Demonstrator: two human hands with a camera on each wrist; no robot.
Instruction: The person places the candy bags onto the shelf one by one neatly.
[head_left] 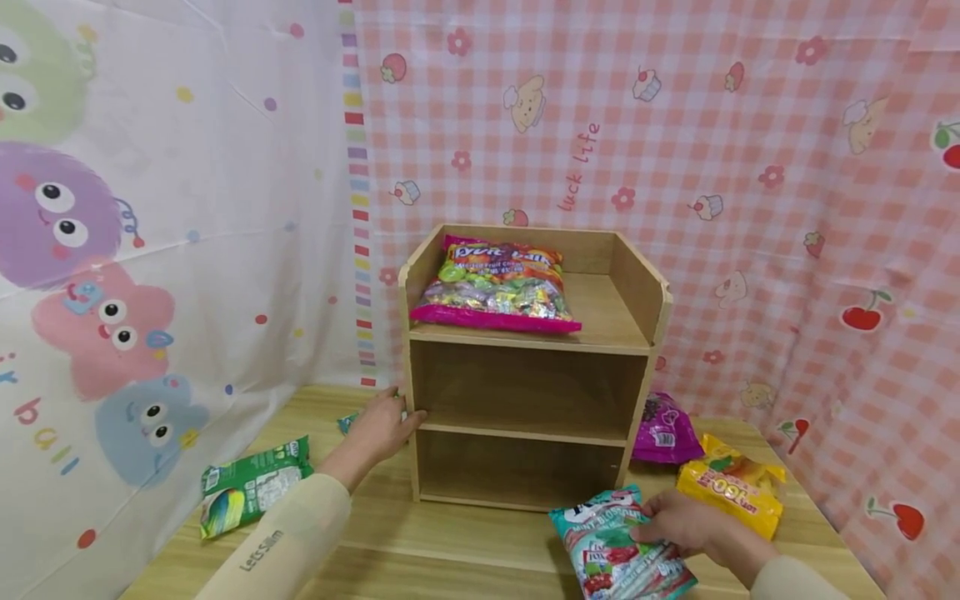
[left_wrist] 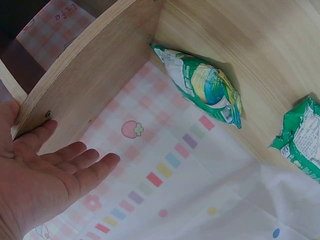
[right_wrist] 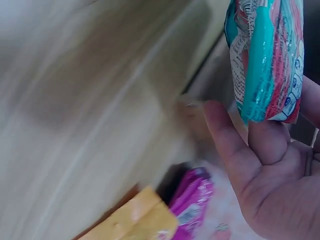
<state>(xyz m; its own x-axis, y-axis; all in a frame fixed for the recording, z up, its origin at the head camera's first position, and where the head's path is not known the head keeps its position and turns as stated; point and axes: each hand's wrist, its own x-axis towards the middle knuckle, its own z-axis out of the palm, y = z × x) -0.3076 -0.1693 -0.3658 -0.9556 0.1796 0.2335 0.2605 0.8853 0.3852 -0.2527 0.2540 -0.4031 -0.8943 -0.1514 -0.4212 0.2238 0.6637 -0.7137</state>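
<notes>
My right hand (head_left: pixel 686 521) grips a teal and red candy bag (head_left: pixel 618 546) by its right side, in front of the wooden shelf (head_left: pixel 525 431). In the right wrist view this bag stands edge-on above the palm. At the shelf's left side panel, my left hand (left_wrist: pixel 47 175) has its thumb at the front edge and its index finger against the outer face; the other fingers extend loosely, holding nothing. Beyond them on the table lies a green candy bag (left_wrist: pixel 202 85), mostly hidden behind the hand in the head view. A pink-edged fruit candy bag (head_left: pixel 498 283) lies on the shelf's top tier.
Another green bag (head_left: pixel 255 487) lies on the table (head_left: pixel 420 550) at the left. To the shelf's right are a purple bag (head_left: pixel 665 429) and a yellow bag (head_left: pixel 731 483). Patterned cloth (head_left: pixel 570 108) hangs behind and along both sides.
</notes>
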